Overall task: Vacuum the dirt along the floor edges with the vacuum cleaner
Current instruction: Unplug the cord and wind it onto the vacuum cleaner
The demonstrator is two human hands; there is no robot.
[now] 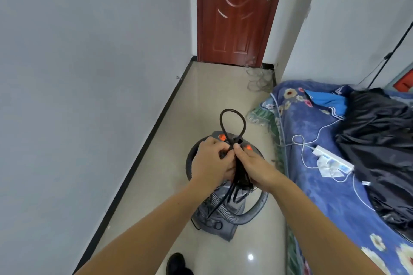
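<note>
- While both hands meet over the vacuum cleaner (pixel 214 214), the left hand (pixel 211 159) curls its fingers round a bundled black power cord (pixel 232 123), and the right hand (pixel 251 164) pinches the same bundle from the other side, thumb tip just beside the left fingers.
- Above the fingers, one loop of the cord stands up in a teardrop shape; below them, the gathered strands hang down toward the machine.
- Directly beneath the fingers sits the grey vacuum cleaner on the pale tiled floor (pixel 201 96), its ribbed hose (pixel 252 214) curving round the right side; two orange parts on its top show just beyond the fingertips.
- Left of the fingers, a black skirting strip (pixel 156 127) runs along the foot of the grey wall.
- Right of the fingers, a bed with a blue flowered cover (pixel 317 127) carries a white power strip (pixel 333 159) with white cables and a dark garment (pixel 380 140).
- Far beyond the fingers stands a closed red-brown door (pixel 237 13), with coiled wire (pixel 259 78) on the floor at its foot.
- No brand, label or writing can be read on any item.
- Near the bottom edge, below the forearms, a dark shoe (pixel 178 263) rests on the tiles.
</note>
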